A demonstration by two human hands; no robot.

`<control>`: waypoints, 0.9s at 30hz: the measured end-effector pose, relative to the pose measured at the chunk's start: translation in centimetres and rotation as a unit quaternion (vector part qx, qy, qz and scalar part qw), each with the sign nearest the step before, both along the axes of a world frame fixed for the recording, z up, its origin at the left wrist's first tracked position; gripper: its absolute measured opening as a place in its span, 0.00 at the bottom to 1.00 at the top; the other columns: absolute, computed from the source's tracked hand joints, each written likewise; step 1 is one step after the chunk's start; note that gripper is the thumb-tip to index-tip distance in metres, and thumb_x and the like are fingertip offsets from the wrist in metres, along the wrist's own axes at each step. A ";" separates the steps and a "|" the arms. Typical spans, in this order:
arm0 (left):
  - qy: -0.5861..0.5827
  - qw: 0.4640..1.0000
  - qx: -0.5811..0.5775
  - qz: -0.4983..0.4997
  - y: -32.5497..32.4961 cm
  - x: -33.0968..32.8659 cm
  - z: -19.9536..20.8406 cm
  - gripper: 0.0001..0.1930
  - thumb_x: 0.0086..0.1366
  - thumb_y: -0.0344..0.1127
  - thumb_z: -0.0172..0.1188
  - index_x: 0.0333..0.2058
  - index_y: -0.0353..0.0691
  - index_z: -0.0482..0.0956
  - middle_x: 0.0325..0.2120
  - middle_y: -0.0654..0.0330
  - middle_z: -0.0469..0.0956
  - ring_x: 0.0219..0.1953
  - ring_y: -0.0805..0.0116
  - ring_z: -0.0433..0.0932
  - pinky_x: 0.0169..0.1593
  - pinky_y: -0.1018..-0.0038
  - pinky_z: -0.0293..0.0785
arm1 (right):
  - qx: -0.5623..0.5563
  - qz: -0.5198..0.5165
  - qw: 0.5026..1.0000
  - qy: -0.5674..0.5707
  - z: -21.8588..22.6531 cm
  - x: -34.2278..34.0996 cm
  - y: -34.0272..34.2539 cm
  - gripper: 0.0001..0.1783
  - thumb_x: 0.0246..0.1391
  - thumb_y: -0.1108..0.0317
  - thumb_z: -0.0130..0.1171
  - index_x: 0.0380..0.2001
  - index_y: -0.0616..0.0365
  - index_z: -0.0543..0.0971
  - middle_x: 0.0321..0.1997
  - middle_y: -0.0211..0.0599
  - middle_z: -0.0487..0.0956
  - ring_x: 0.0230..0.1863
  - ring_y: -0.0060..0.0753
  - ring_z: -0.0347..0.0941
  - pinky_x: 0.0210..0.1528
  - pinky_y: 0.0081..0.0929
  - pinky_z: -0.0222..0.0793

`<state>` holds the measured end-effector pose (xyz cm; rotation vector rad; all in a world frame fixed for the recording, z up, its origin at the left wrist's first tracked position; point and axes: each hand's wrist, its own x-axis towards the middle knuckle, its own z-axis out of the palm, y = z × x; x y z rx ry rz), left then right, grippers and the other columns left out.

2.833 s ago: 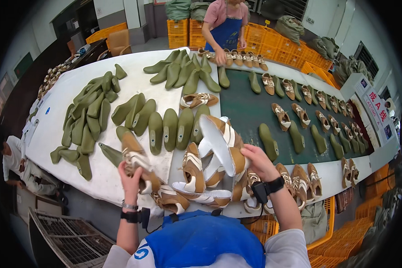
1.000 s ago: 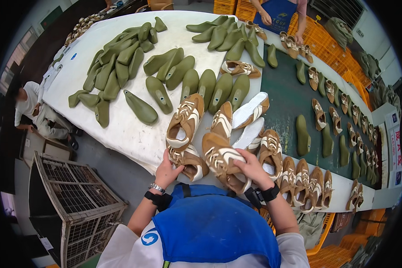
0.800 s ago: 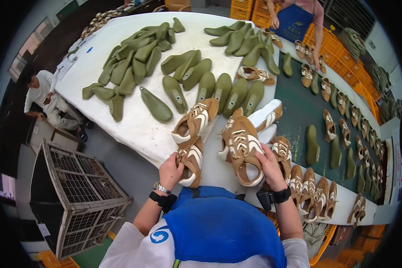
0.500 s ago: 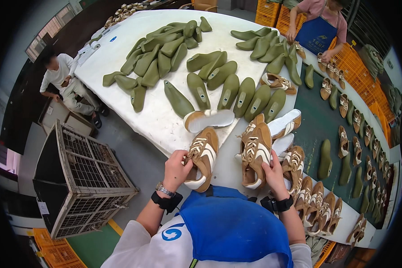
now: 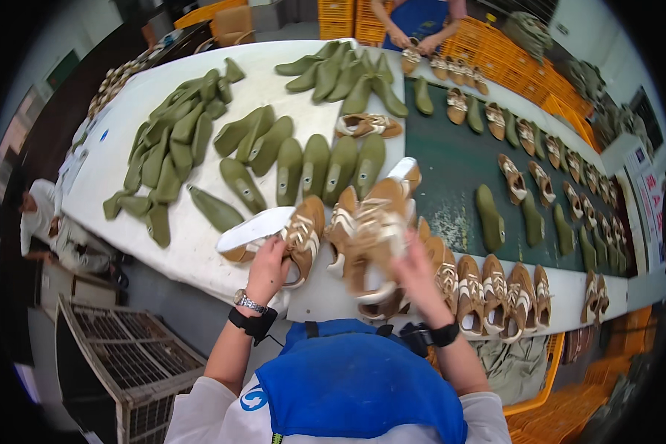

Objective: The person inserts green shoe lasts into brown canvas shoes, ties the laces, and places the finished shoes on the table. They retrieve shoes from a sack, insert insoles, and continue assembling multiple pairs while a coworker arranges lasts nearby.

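My left hand (image 5: 268, 268) is closed at the left side of a brown-and-white sneaker (image 5: 305, 235), which stands with its toe pointing away from me. Just left of it another sneaker lies tipped over, its white sole (image 5: 257, 228) turned up against my fingers. In my right hand (image 5: 417, 280), smeared by motion, is a second laced sneaker (image 5: 377, 222), raised and tilted above the table edge. Partly hidden behind it stands a further sneaker (image 5: 342, 226). More sneakers (image 5: 493, 288) line the near edge to the right of my right hand.
Green shoe lasts (image 5: 342, 166) lie in heaps and rows on the white table (image 5: 89, 203). Lasts and shoes ride on a green conveyor belt (image 5: 451, 177) to the right. Across it, a co-worker's hands (image 5: 411, 43) handle a shoe. A wire cage (image 5: 137, 348) stands at lower left.
My view has turned to the right. My right hand has raised its sneaker and now blurs with movement. My left hand stays at the other sneaker, close beside the tipped one.
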<state>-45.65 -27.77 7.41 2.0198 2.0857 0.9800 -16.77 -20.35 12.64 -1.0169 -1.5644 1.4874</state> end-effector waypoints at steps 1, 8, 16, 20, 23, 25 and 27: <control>-0.011 1.000 -0.020 -0.012 0.5 0.4 -0.4 0.13 0.53 0.24 0.56 0.40 0.35 0.74 0.36 0.48 0.75 0.39 0.46 0.74 0.45 0.60 0.71 | 0.020 0.080 0.990 -0.116 -0.9 -0.8 -0.5 0.29 0.59 0.70 0.50 0.63 0.61 0.59 0.63 0.48 0.64 0.53 0.33 0.70 0.53 0.26 0.68; -0.104 0.994 -0.005 -0.031 3.4 4.5 0.3 0.11 0.55 0.27 0.57 0.39 0.34 0.75 0.36 0.48 0.77 0.39 0.48 0.75 0.42 0.60 0.72 | 0.161 -0.119 0.952 -0.233 -2.7 4.5 4.8 0.14 0.53 0.72 0.54 0.44 0.62 0.77 0.39 0.44 0.80 0.39 0.37 0.77 0.40 0.27 0.71; 0.257 0.931 -0.104 -0.236 8.6 13.4 -4.0 0.33 0.48 0.41 0.66 0.54 0.42 0.68 0.33 0.53 0.75 0.37 0.55 0.74 0.49 0.62 0.65 | 0.151 0.009 0.877 -0.456 -6.5 6.5 10.9 0.21 0.50 0.55 0.58 0.44 0.57 0.78 0.39 0.51 0.78 0.42 0.53 0.73 0.48 0.40 0.69; 0.228 0.933 -0.153 -0.233 9.8 14.1 -5.7 0.40 0.49 0.43 0.65 0.61 0.44 0.60 0.35 0.53 0.76 0.40 0.56 0.75 0.54 0.60 0.61 | 0.106 -0.028 0.897 -0.428 -7.4 6.9 9.9 0.22 0.52 0.55 0.55 0.48 0.54 0.76 0.46 0.50 0.74 0.48 0.52 0.71 0.52 0.37 0.67; 0.117 0.936 -0.214 -0.253 10.4 12.9 -4.2 0.33 0.56 0.44 0.61 0.59 0.42 0.63 0.37 0.49 0.77 0.41 0.56 0.76 0.53 0.62 0.65 | 0.097 -0.025 0.902 -0.420 -7.3 7.4 9.8 0.22 0.54 0.54 0.53 0.51 0.51 0.75 0.49 0.49 0.73 0.49 0.53 0.71 0.53 0.39 0.67; -0.048 0.911 -0.340 -0.227 11.8 10.9 -2.3 0.25 0.59 0.42 0.58 0.53 0.39 0.70 0.38 0.48 0.78 0.41 0.59 0.78 0.48 0.66 0.70 | 0.098 -0.029 0.911 -0.399 -7.4 7.5 9.7 0.23 0.54 0.54 0.53 0.51 0.51 0.75 0.48 0.49 0.73 0.49 0.53 0.71 0.53 0.38 0.66; -0.199 0.897 -0.344 -0.194 12.1 8.3 -0.3 0.15 0.63 0.40 0.54 0.41 0.33 0.79 0.38 0.48 0.80 0.36 0.62 0.81 0.39 0.73 0.75 | 0.096 -0.046 0.912 -0.396 -7.6 7.5 9.4 0.23 0.54 0.55 0.53 0.51 0.51 0.74 0.48 0.49 0.73 0.49 0.53 0.71 0.53 0.39 0.67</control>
